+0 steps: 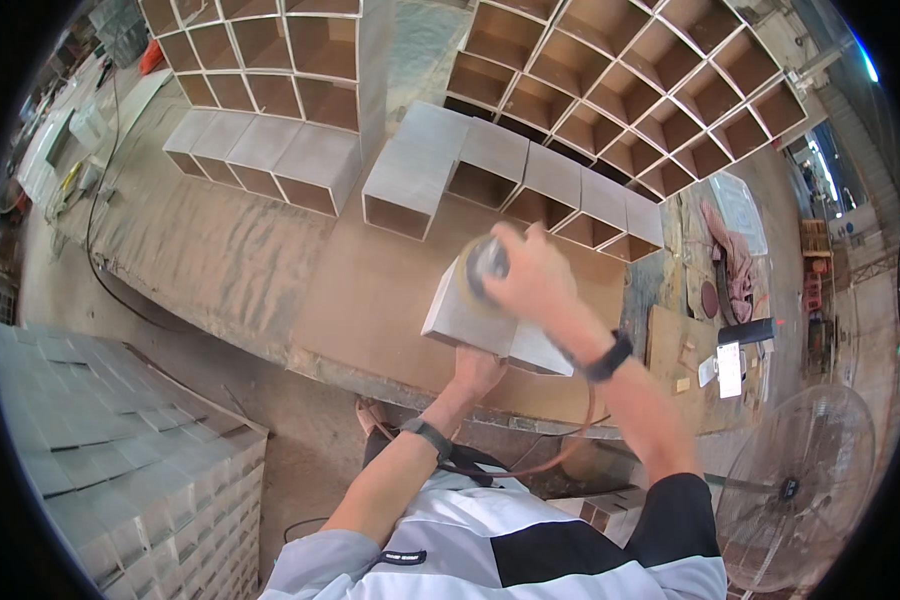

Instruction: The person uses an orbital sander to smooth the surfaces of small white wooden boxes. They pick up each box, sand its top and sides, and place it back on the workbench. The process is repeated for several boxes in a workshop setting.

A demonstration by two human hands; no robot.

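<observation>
My right hand (535, 278) is wrapped round a round power sander (482, 270), smeared by motion. The sander's disc rests against the upper face of a small white box (458, 322) near the table's front edge. My left hand (480, 370) grips this box at its near side, with the fingertips hidden under or inside it. Just to the right lies another white surface (540, 354); whether it belongs to the same box I cannot tell. A brown hose (570, 440) loops below my right forearm.
Open-fronted white boxes (400, 190) stand in rows on the worktable (220, 250), with tall stacks of them (620, 90) behind. More white boxes (120, 440) are piled at lower left. A caged fan (790, 490) stands at lower right. A cloth (735, 260) lies at the right.
</observation>
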